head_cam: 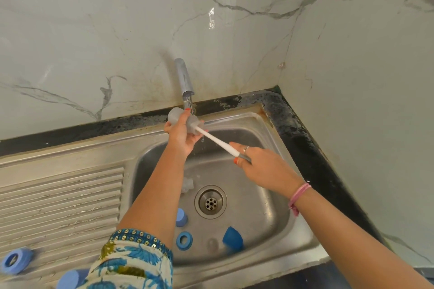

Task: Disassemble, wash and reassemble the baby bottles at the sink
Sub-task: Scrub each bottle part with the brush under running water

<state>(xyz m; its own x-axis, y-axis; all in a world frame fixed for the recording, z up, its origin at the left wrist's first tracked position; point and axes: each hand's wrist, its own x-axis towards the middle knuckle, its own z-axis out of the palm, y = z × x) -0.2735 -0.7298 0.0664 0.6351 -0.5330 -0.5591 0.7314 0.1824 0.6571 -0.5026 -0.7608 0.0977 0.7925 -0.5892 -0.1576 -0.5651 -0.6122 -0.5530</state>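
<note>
Left hand (180,132) grip wrapped round clear baby bottle (182,119), held on its side under tap (185,80) above steel sink (277,223). Right hand (263,166) grip pinching handle of white bottle brush (216,141), its head inside bottle mouth. Blue ring (184,241) and blue cap (233,238) lie in basin near drain (210,202).

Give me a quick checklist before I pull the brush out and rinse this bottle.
1. Bottle held firmly: ok, left hand grips the bottle under the tap.
2. Brush held: ok, right hand pinches the brush handle.
3. Brush head inside bottle: ok, the shaft enters its mouth.
4. Water running: ok, a thin stream falls from the tap.
5. Drain unblocked: ok, the drain is uncovered; blue ring and blue cap lie beside it.
6. Bottle interior clean: cannot tell.
</note>
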